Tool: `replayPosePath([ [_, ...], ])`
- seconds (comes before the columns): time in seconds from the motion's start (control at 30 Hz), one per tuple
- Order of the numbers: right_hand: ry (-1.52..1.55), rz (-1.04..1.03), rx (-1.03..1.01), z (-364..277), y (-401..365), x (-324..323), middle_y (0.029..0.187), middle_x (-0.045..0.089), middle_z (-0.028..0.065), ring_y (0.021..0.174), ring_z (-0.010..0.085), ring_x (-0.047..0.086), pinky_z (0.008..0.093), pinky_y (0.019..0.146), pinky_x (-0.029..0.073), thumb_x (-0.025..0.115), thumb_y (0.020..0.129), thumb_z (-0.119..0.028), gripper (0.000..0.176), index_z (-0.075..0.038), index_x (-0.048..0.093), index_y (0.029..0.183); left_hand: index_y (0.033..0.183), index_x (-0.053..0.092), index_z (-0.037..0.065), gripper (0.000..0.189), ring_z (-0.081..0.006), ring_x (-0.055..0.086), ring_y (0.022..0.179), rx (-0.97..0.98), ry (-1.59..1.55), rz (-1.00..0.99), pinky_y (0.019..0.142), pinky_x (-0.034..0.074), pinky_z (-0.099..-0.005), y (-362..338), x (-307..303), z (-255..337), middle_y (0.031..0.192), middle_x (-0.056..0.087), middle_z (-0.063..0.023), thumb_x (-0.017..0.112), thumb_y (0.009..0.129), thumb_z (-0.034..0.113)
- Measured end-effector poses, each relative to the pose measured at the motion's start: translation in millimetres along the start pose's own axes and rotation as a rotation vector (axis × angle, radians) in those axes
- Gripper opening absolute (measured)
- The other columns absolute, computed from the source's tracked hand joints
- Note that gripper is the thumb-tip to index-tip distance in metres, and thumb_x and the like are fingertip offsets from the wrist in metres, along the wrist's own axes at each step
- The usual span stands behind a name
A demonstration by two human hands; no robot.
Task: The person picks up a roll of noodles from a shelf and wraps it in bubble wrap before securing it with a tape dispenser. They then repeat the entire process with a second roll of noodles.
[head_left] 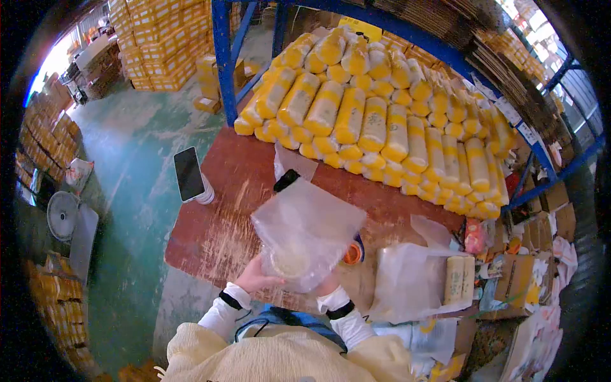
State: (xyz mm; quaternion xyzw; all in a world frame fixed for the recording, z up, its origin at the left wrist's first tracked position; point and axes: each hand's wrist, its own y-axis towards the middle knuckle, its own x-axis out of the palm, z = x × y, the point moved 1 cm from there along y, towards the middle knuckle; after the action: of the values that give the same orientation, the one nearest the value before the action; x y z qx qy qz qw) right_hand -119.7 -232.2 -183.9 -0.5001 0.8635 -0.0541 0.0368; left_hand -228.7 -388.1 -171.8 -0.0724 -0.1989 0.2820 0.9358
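A clear plastic bag (312,219) with a pale round item (289,260) at its lower end is held over the red-brown table. My left hand (256,276) grips the bag's lower left side. My right hand (328,284) is at its lower right, its fingers partly hidden behind the plastic. Just right of the bag lies an orange and blue tape roll (352,252). A black object (286,180) sits beyond the bag's top edge. Farther right, clear plastic bags (407,280) lie beside pale wrapped rolls (459,280).
Yellow and white wrapped rolls (350,118) are piled along the table's (210,223) far side, under a blue rack (222,63). A phone (189,174) stands at the left edge. Cartons and plastic (513,277) crowd the right. A fan (63,216) is far left.
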Motion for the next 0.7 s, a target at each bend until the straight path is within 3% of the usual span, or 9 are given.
replayPosePath([
  [0.1, -0.252, -0.041, -0.081, 14.5, 0.8, 4.2, 0.118, 0.05, 0.0132, 0.106, 0.0271, 0.05, 0.0377, 0.095, 0.037, 0.04, 0.089, -0.027, 0.039, -0.006, 0.042, 0.122, 0.128, 0.031, -0.001, 0.088, -0.0211, 0.04, 0.116, 0.062, 0.15, -0.038, 0.098, 0.033, -0.0345, 8.8, -17.1, -31.9, 0.125, 0.042, -0.0123, 0.08, 0.057, 0.011],
  [0.2, -0.334, -0.143, -0.059, 23.6, -2.2, -3.9, 0.118, 0.05, 0.0132, 0.106, 0.027, 0.05, 0.0376, 0.095, 0.038, 0.041, 0.089, -0.027, 0.039, -0.006, 0.043, 0.122, 0.132, 0.023, -0.002, 0.103, -0.0259, 0.032, 0.122, 0.135, 0.997, 0.018, 0.102, 0.026, -0.0346, 19.4, -50.8, -77.6, 0.131, 0.034, -0.0173, 0.083, 0.052, 0.02],
  [0.3, -0.32, -0.198, 0.055, 27.7, -9.5, -20.7, 0.117, 0.051, 0.0131, 0.106, 0.027, 0.051, 0.0375, 0.095, 0.038, 0.041, 0.088, -0.027, 0.039, -0.006, 0.043, 0.121, 0.134, 0.017, -0.001, 0.113, -0.0292, 0.025, 0.126, 0.311, 0.62, 0.094, 0.104, 0.021, -0.0337, 2.8, -6.6, 28.3, 0.134, 0.026, -0.0202, 0.084, 0.048, 0.026],
  [0.4, -0.464, -0.218, 0.147, 51.6, -15.6, -21.4, 0.117, 0.051, 0.0131, 0.106, 0.0269, 0.051, 0.0374, 0.094, 0.038, 0.042, 0.088, -0.027, 0.039, -0.006, 0.044, 0.121, 0.133, 0.02, -0.001, 0.108, -0.0273, 0.027, 0.126, 0.401, 0.456, -0.14, 0.104, 0.021, -0.0332, 12.3, 16.0, 39.1, 0.134, 0.027, -0.019, 0.084, 0.05, 0.025],
  [0.5, -0.734, -0.24, 0.171, 93.9, -9.7, -1.6, 0.116, 0.051, 0.0131, 0.106, 0.0268, 0.051, 0.0373, 0.094, 0.038, 0.043, 0.088, -0.027, 0.038, -0.006, 0.044, 0.12, 0.132, 0.023, 0.001, 0.103, -0.0238, 0.033, 0.122, 0.152, 0.182, -0.099, 0.103, 0.025, -0.0349, 37.6, -7.9, -64.3, 0.132, 0.033, -0.0161, 0.083, 0.051, 0.025],
  [0.7, -0.861, -0.296, 0.297, 151.9, 0.4, 4.7, 0.115, 0.052, 0.013, 0.105, 0.0267, 0.051, 0.0371, 0.094, 0.039, 0.044, 0.087, -0.026, 0.038, -0.006, 0.045, 0.119, 0.127, 0.033, 0.001, 0.093, -0.0239, 0.048, 0.108, 0.146, 0.032, 0.089, 0.094, 0.037, -0.0349, 31.0, 0.1, -100.0, 0.12, 0.048, -0.0135, 0.083, 0.052, 0.026],
])
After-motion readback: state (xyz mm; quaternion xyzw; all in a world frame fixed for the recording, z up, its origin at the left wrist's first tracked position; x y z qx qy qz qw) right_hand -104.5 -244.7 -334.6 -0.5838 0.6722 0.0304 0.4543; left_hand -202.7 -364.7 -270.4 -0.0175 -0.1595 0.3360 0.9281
